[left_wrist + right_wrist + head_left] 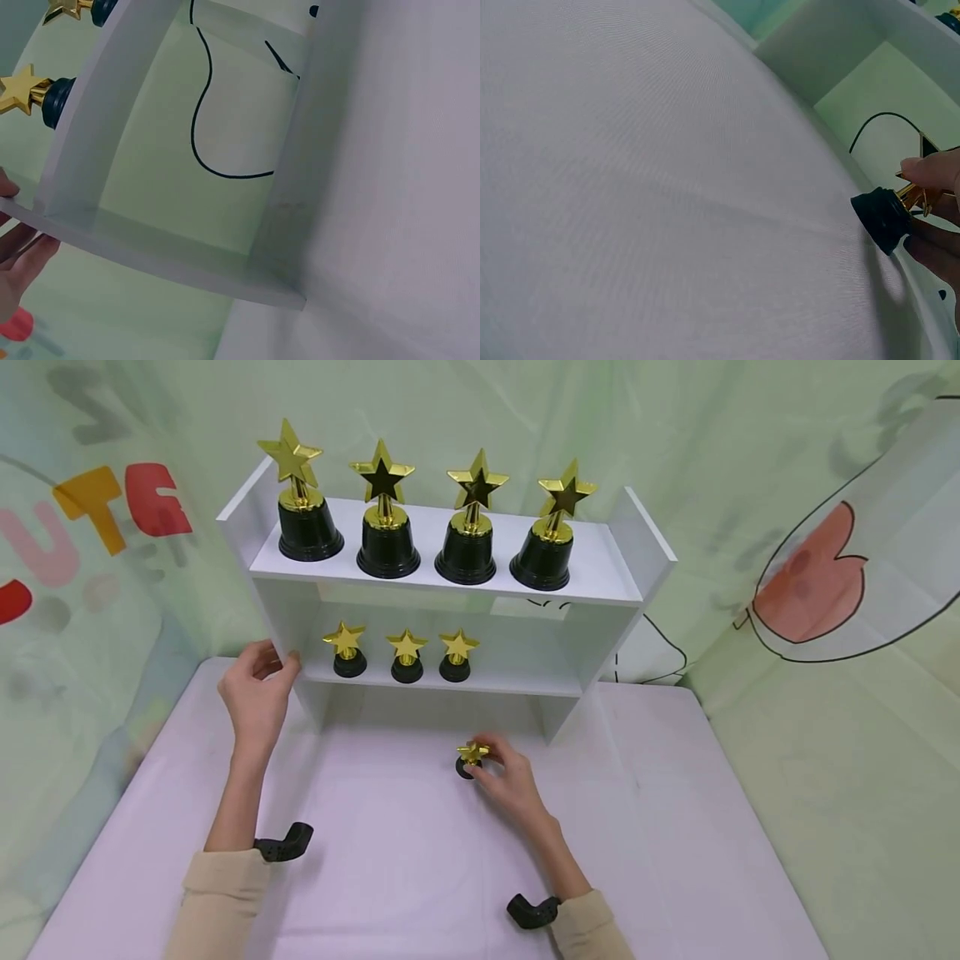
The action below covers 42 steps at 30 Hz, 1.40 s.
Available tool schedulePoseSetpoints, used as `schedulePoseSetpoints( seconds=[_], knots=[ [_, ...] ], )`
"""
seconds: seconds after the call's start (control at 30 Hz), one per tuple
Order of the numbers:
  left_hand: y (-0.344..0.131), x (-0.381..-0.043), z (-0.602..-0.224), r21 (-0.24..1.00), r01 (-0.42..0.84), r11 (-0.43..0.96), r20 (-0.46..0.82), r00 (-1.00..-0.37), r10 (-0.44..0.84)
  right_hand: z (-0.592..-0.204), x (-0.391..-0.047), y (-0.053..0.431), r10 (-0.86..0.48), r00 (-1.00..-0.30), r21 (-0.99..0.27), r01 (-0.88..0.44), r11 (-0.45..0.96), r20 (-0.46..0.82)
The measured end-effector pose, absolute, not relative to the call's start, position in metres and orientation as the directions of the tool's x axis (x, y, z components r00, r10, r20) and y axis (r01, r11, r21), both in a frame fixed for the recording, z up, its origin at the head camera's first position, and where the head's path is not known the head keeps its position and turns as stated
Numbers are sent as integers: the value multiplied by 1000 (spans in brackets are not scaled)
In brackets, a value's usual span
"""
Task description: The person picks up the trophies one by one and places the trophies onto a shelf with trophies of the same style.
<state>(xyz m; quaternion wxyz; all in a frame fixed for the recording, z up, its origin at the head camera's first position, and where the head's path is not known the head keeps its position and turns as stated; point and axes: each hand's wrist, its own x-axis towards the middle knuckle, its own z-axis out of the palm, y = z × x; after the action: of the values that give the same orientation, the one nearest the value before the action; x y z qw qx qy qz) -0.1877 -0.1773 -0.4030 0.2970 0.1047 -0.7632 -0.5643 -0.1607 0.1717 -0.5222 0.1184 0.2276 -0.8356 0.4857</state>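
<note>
My right hand (516,783) pinches a small gold star trophy (468,768) by its star, in front of the white shelf (600,564). In the right wrist view the trophy's black base (877,217) sticks out past the fingers; I cannot tell whether it touches the table. With thumb and fingers on either side of the panel, my left hand (257,697) grips the shelf's left side panel (172,270). Three small star trophies, among them a left one (348,658), a middle one (407,667) and a right one (456,665), stand on the middle board.
Several larger star trophies stand in a row on the top board, the rightmost trophy (542,560) short of the right side panel (647,539). A white cloth covers the table (660,827). Behind hangs a pale green printed curtain (712,468).
</note>
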Motion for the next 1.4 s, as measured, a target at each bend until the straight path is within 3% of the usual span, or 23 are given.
schedulePoseSetpoints(
  seconds=[0.83,0.97,1.2,1.4],
  knots=[
    [-171,-186,-401,913,194,358,366,-779,-509,-521,-152,175,-208,-878,-756,-477,447,431],
    [-172,-184,-401,908,197,370,375,-776,-507,-517,-147,175,-219,-862,-748,-505,429,457],
    [-174,-184,-401,905,215,367,387,-772,-504,-472,-123,169,-279,-816,-699,-577,422,506],
    [-175,-185,-403,912,206,355,373,-778,-506,-473,-118,175,-304,-789,-665,-614,426,534]
  ],
)
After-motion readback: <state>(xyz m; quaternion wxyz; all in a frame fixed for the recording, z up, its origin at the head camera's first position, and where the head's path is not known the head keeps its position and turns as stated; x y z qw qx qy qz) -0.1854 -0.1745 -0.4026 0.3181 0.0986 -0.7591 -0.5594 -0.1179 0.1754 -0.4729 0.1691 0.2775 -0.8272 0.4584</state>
